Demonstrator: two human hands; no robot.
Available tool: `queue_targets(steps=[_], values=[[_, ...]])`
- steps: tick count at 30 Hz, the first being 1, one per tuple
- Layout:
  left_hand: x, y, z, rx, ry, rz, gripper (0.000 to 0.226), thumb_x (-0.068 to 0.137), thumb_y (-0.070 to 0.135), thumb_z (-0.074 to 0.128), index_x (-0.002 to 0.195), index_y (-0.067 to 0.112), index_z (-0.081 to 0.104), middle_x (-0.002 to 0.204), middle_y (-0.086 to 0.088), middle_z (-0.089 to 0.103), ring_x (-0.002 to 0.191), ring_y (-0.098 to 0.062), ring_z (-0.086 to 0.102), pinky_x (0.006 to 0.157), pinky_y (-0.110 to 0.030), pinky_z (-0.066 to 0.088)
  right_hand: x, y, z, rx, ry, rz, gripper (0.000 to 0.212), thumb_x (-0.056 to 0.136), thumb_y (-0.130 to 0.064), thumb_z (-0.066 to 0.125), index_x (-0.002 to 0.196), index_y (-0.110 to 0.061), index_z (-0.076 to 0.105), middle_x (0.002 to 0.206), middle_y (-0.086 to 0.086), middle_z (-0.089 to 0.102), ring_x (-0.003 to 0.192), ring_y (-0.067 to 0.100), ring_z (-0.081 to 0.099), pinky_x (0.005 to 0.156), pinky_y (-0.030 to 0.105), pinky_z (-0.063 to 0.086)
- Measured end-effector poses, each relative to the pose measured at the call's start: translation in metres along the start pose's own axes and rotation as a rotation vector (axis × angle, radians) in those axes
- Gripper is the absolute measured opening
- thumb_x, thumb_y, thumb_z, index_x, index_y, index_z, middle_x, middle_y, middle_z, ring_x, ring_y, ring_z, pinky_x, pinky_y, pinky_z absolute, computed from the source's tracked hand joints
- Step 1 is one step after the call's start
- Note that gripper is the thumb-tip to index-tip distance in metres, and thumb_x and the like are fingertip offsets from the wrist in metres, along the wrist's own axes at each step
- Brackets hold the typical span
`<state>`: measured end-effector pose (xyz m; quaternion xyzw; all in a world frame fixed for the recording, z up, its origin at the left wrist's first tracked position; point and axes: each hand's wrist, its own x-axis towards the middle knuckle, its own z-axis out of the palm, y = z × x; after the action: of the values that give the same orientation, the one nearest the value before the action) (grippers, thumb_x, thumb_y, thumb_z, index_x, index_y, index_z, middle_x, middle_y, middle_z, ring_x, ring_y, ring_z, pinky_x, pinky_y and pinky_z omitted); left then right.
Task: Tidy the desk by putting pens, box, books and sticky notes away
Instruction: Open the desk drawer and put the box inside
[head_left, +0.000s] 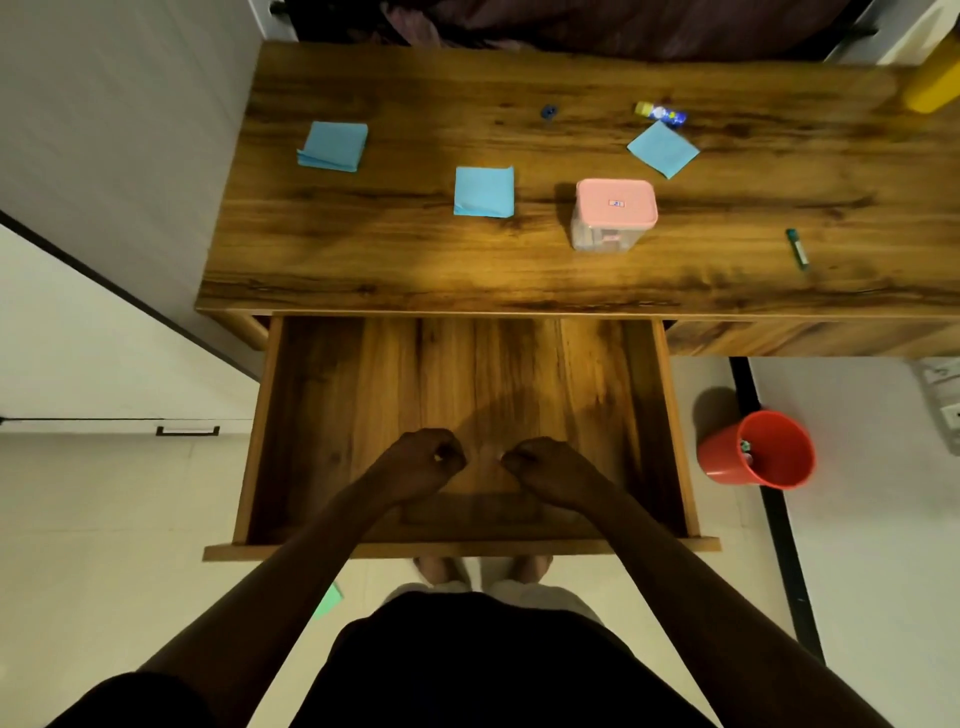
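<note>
Fists over open drawer (363, 395): left grip (426, 460), right grip (545, 467) curled, nothing held that I see. Pink-lidded box (615, 210) upright on bench (415, 265), ahead-right; right grip nearer, I reckon.
</note>
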<state>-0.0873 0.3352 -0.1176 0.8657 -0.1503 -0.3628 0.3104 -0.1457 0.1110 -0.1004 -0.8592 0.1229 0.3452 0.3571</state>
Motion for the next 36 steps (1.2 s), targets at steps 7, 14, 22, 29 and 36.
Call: queue_targets(steps=[7,14,22,29,36], values=[[0.025,0.051,-0.027,-0.118,0.206,0.065,0.022,0.099,0.038,0.059,0.115,0.027,0.068,0.113,0.015,0.068,0.098,0.001,0.062,0.082,-0.026,0.053,0.0,-0.019,-0.055,0.268,0.45,-0.057,0.037,0.099,-0.056,0.051,0.116,-0.03,0.07,0.117,-0.011,0.07,0.109,0.009,0.064,0.085,0.028,0.042],[0.064,0.114,-0.054,-0.135,0.343,0.133,0.049,0.083,0.066,0.051,0.113,0.032,0.069,0.109,0.015,0.071,0.099,-0.006,0.067,0.092,-0.035,0.054,0.002,-0.027,-0.124,0.483,0.711,-0.099,0.027,0.1,-0.04,0.059,0.116,-0.022,0.072,0.11,-0.002,0.072,0.106,0.015,0.062,0.091,0.024,0.04],[0.122,0.19,-0.067,-0.228,0.453,0.173,0.053,0.099,0.042,0.058,0.148,0.026,0.047,0.147,0.005,0.053,0.117,-0.014,0.061,0.092,-0.025,0.046,0.032,-0.019,-0.183,0.638,0.833,-0.054,0.042,0.098,-0.043,0.059,0.135,-0.022,0.057,0.13,0.005,0.067,0.119,0.026,0.062,0.103,0.041,0.049],[0.169,0.236,-0.075,-0.386,0.449,-0.03,0.067,0.102,0.044,0.052,0.16,0.023,0.025,0.166,-0.002,0.026,0.15,-0.023,0.031,0.117,-0.033,0.029,0.066,-0.016,-0.223,0.645,0.833,0.032,0.068,0.096,-0.052,0.056,0.154,-0.023,0.037,0.155,0.009,0.047,0.138,0.032,0.049,0.112,0.048,0.044],[0.187,0.257,-0.076,-0.528,0.383,-0.056,0.061,0.102,0.037,0.054,0.157,0.023,0.032,0.163,-0.004,0.034,0.146,-0.028,0.037,0.108,-0.033,0.035,0.092,-0.019,-0.245,0.755,0.679,-0.018,0.069,0.096,-0.043,0.065,0.154,-0.019,0.037,0.151,0.008,0.052,0.136,0.031,0.052,0.11,0.044,0.045]])
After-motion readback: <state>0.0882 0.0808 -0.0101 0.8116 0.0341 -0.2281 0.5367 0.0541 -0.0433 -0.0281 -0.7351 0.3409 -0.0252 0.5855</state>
